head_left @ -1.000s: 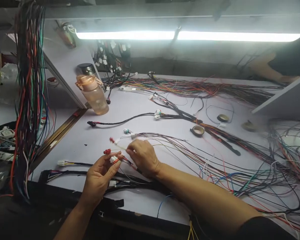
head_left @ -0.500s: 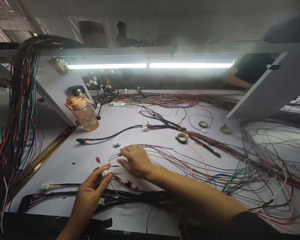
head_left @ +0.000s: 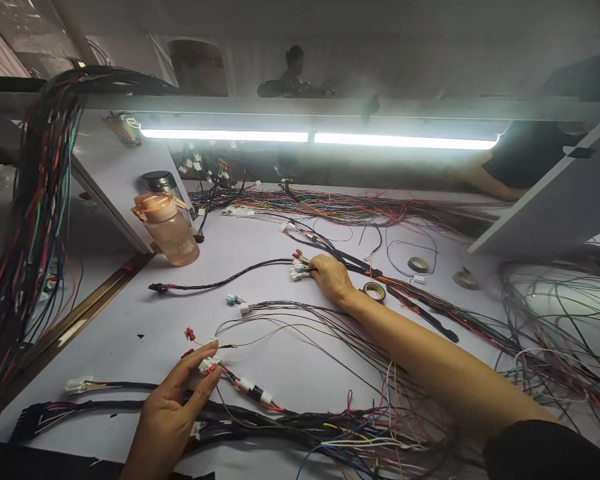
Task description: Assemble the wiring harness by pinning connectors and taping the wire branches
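Observation:
My left hand (head_left: 173,403) is at the near left, its thumb and fingers closed on a white connector (head_left: 210,365) with red parts. Small red connectors (head_left: 189,334) lie just beyond its fingertips. Farther out, my right hand (head_left: 331,277) grips the wires of a black-taped wire harness (head_left: 353,260) right behind its white connectors (head_left: 298,269). A red connector (head_left: 298,254) pokes out beside those white ones. My right fingertips are partly hidden by the hand itself. Between the hands, a white connector (head_left: 246,308) and a teal-and-white connector (head_left: 232,300) lie on the table.
Tape rolls (head_left: 374,291) lie right of my right hand. A drink bottle (head_left: 167,230) stands at the left. Bundled wires (head_left: 330,203) run along the back, and loose wires (head_left: 555,313) tangle at the right. Another person's arm (head_left: 495,183) shows behind the shelf.
My right hand has moved away from beside the left hand, outward and to the right, and has taken hold of the black harness behind its connectors. My left hand stays at its connector.

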### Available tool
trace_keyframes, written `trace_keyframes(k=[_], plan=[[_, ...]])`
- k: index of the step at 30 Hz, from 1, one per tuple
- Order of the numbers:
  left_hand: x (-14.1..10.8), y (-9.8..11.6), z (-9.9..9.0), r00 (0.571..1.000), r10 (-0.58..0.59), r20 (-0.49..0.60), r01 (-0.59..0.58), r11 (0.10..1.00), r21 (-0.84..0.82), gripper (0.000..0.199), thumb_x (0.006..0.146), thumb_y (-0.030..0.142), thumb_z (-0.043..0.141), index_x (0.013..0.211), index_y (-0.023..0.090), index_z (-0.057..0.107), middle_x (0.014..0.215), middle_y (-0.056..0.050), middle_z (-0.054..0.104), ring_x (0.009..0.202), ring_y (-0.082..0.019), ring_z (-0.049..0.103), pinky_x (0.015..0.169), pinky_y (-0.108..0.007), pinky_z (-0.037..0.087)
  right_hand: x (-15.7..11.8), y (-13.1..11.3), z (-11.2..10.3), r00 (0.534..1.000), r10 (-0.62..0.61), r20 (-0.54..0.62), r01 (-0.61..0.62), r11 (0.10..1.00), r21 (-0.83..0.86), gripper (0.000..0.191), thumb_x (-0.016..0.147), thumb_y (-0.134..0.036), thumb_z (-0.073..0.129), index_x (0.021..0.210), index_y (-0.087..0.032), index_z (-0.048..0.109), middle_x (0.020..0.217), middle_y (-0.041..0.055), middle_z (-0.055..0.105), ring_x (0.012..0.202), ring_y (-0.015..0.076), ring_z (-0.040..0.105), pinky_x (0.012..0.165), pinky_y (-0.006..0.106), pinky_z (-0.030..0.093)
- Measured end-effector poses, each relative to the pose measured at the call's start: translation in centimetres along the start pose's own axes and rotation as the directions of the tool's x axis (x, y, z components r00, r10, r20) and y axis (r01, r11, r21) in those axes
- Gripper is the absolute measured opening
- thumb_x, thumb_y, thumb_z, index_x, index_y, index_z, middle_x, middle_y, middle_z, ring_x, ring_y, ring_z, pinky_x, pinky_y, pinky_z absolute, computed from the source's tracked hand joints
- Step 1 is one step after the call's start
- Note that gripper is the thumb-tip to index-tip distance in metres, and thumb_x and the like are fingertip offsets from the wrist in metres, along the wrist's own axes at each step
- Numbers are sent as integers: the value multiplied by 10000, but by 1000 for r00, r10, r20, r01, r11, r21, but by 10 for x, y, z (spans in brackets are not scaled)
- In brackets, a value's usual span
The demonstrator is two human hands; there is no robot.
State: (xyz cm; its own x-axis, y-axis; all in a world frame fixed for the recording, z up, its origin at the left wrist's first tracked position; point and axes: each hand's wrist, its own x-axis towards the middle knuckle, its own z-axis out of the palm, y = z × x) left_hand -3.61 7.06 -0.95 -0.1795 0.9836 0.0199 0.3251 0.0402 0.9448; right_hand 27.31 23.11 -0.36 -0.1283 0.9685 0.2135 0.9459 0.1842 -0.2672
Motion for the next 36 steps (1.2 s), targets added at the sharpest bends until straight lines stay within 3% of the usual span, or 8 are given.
trace_keyframes(k=[4,13,20,26,31,36], plan=[[-1,2,3,1000,-14,-18,14,1000,-3,425,728,533,695,1056,264,682,1232,-40,662,1294,-303,502,1152,-443,336,-3,2,1,1000,-20,-5,20,1000,11,131,868,-107,568,919,-179,665,961,53,689,913,165,621,779,256,425],[-3,5,3,997,-76,-14,75,994,-81,407,717,515,715,1040,271,681,1283,-32,630,1326,-305,463,1170,-455,300,-8,12,7,998,-55,-35,57,997,44,125,853,-116,577,914,-191,656,950,29,692,881,156,633,744,247,422],[3,-6,-3,1000,23,12,-22,997,-71,330,727,432,735,1010,267,694,1325,-45,592,1301,-288,492,1119,-415,394,-9,14,9,998,-57,-32,58,998,22,155,852,-143,570,957,-204,668,969,26,696,862,163,634,739,261,438],[1,-5,-2,994,104,38,-100,991,-93,276,779,355,712,1032,248,686,1312,-60,586,1280,-248,509,1125,-387,380,2,13,2,1000,15,-18,-15,1000,-22,374,844,-202,600,1218,-214,607,1198,78,655,1015,235,617,793,323,443],[0,-6,-4,991,123,60,-116,987,-107,282,783,345,709,1047,245,690,1337,-68,570,1289,-248,499,1132,-387,363,19,13,3,998,47,33,-45,997,-58,234,868,-220,573,1057,-218,711,1063,74,711,989,247,623,790,331,439],[0,-9,-7,991,109,76,-103,991,-82,296,787,368,701,1061,260,679,1354,-54,557,1305,-248,481,1134,-386,362,16,8,6,997,74,-24,-76,993,-91,280,922,-229,495,1110,-179,696,1080,92,714,973,235,632,829,338,454]])
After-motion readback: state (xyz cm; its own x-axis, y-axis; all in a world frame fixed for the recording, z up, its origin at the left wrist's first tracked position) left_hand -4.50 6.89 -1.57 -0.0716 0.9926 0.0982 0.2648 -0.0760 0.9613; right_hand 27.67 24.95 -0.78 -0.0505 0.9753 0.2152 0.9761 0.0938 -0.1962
